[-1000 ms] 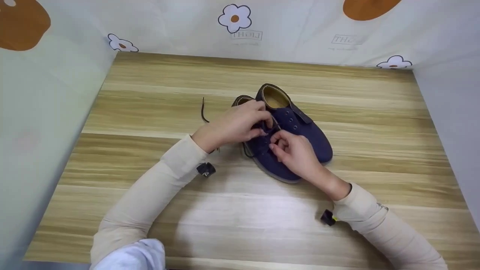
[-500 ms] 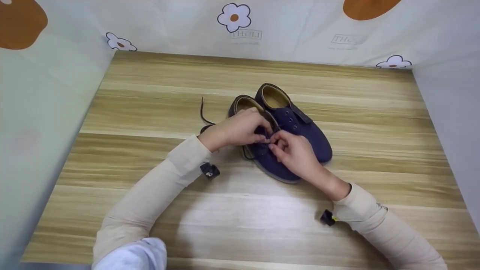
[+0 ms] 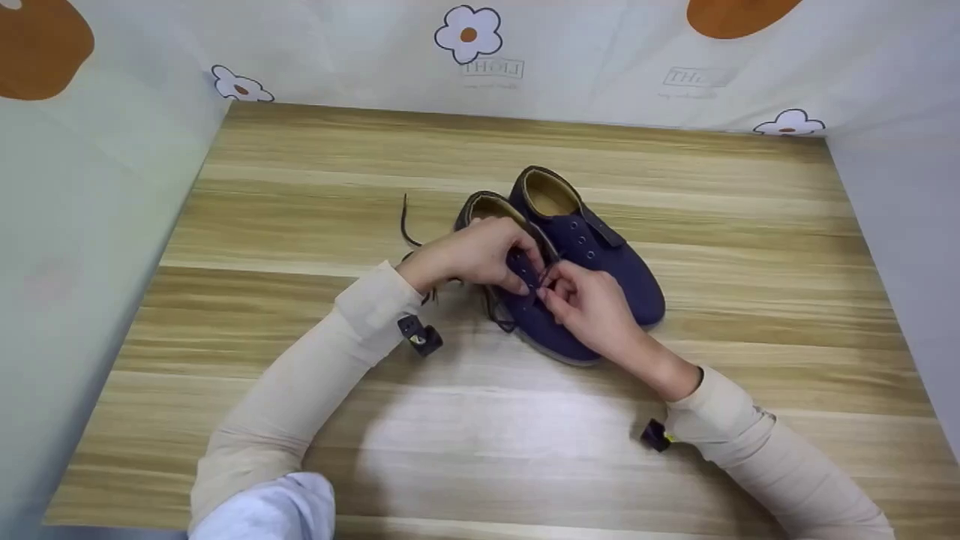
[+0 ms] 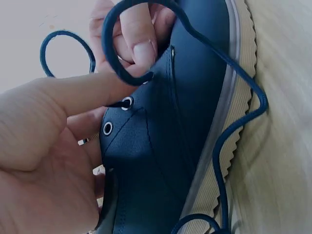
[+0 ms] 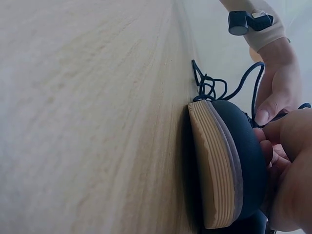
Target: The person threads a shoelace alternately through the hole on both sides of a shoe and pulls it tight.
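Note:
Two navy shoes lie side by side in the head view, toes toward the front right. On the nearer shoe (image 3: 559,341) both hands meet at the eyelets. My left hand (image 3: 491,247) reaches over its opening; in the left wrist view the thumb (image 4: 92,90) lies along the eyelet edge and the fingers go behind the flap. A dark shoelace (image 4: 218,156) comes out of an eyelet beside the thumb tip, loops up and trails down the shoe's side. My right hand (image 3: 592,304) pinches with thumb and index at the eyelets; what is between its fingertips is mostly hidden.
The farther shoe (image 3: 634,281) stands against the nearer one, its eyelets unlaced and its strap turned outward. A loose lace end (image 3: 404,217) lies left of the shoes on the wood-grain table (image 3: 315,195). Patterned cloth walls (image 3: 585,60) enclose the table's back and sides.
My left hand has lowered from the upper eyelets toward the right fingertips, its thumb and index parting. More lace now hangs at the shoe's near side. The right hand stays put.

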Available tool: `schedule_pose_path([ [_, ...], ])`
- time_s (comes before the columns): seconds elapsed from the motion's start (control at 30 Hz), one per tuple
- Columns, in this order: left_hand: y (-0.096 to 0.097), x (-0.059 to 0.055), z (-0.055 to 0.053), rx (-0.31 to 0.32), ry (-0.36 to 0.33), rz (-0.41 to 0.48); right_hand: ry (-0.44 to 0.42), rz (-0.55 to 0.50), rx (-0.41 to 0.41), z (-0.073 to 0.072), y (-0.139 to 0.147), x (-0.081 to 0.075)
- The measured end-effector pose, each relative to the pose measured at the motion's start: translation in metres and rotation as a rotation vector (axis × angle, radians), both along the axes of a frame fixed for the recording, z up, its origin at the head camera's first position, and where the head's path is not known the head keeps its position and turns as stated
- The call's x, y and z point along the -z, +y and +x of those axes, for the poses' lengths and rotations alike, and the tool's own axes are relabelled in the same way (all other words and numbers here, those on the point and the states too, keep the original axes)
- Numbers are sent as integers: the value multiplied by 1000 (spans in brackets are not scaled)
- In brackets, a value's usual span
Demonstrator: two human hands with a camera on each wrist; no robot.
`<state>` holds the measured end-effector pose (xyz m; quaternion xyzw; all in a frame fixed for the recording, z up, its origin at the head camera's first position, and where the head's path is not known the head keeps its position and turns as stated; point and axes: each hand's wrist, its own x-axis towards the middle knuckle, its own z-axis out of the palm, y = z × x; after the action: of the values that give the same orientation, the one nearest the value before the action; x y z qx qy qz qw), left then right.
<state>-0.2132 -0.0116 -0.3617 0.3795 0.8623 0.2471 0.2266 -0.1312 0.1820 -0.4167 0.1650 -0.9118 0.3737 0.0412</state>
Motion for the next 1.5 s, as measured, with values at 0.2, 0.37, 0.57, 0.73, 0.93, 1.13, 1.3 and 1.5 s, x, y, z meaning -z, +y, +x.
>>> schedule_pose_path([
  [0.2, -11, -10, -4, -53, -229, 253, -3, -11, -7, 0, 0, 1],
  [0.37, -14, -16, -5, -391, -305, 593, 4, -31, -6, 1, 1, 2],
  [0.57, -15, -18, -5, -659, -433, 1112, 8, -56, -18, 2, 0, 4],
  [0.73, -20, -24, -5, -643, -404, 1270, 12, -55, -15, 2, 0, 3],
  [0.93, -27, -34, 2, -543, -174, 1069, 17, -35, -9, 1, 0, 3],
  [1.13, -28, -48, 12, -446, -8, 935, 19, -36, -12, 1, 1, 3],
  [1.3, -29, -48, 12, -435, 239, 623, 22, -40, -10, 1, 1, 4],
  [1.5, -31, -45, 12, -537, 391, 584, 28, -45, -10, 1, 0, 4],
])
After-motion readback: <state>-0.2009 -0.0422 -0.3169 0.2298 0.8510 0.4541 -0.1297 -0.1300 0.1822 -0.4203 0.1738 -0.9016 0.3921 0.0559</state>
